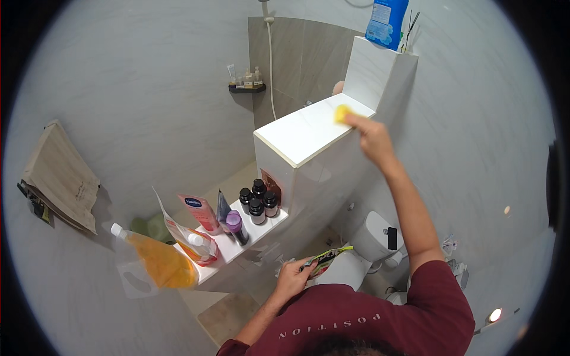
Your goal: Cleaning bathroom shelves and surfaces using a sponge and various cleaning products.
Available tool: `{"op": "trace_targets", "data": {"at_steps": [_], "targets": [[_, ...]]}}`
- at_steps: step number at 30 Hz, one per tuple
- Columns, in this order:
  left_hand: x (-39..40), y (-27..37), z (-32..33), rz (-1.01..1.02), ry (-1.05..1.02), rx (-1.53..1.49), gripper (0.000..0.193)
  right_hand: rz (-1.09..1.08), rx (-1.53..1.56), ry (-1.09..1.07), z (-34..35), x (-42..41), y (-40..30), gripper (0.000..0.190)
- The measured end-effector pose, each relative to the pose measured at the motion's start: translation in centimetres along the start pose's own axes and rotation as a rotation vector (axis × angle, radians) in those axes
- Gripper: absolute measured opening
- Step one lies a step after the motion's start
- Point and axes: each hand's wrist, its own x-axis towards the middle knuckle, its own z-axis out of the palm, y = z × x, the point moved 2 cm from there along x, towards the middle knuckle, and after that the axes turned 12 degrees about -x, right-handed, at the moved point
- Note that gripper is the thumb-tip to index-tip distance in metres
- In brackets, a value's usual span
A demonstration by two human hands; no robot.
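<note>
My right hand point(375, 139) reaches far forward and presses a small yellow cloth or sponge point(342, 114) to the white top of a tiled half-wall point(307, 129). Motion blurs the yellow piece, so its exact kind is unclear. Near my chest, my left hand point(293, 279) grips a green and black printed pouch point(328, 260). That pouch is tilted, and my fingers cover its lower left end. On the lower ledge point(227, 250), left of my hands, stand several black-capped bottles point(257, 211), a purple-capped bottle point(237, 228) and a pink Vaseline tube point(200, 213).
An orange refill pouch point(164, 262) and a white-capped pouch point(196, 247) occupy the ledge's near end. A blue pouch point(386, 22) stands on the highest step beside reed sticks point(410, 31). Below my right arm is a toilet point(378, 236) with a phone point(392, 239) on its tank.
</note>
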Motion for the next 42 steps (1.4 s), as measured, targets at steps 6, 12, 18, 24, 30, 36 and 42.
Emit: {"op": "trace_targets", "data": {"at_steps": [6,12,18,24,30,36,42], "targets": [[-0.8,5.9,-0.1,0.056,0.01,-0.041,0.024,0.186,-0.01,-0.158,0.8,1.8,2.4,0.043],[-1.0,14.2,-0.5,0.258,-0.012,-0.036,0.023,-0.201,0.437,-0.414,0.4,2.6,-9.1,0.038],[-0.5,21.8,-0.1,0.414,0.032,-0.179,0.019,0.279,-0.04,-0.374,3.0,5.1,9.6,0.042],[1.2,30.9,0.5,0.689,0.327,-0.264,0.021,0.084,0.022,-0.361,5.2,7.0,2.4,0.038],[8.0,38.1,0.4,0.809,0.325,-0.296,0.019,-0.251,0.479,-0.312,-2.5,3.6,-5.4,0.016],[15.7,39.6,1.1,0.86,0.374,-0.222,0.019,0.322,0.188,0.183,-9.2,9.7,7.5,0.019],[19.2,37.1,2.6,0.803,0.443,-0.228,0.025,0.564,-0.211,0.2,-10.0,17.6,14.5,0.084]]}}
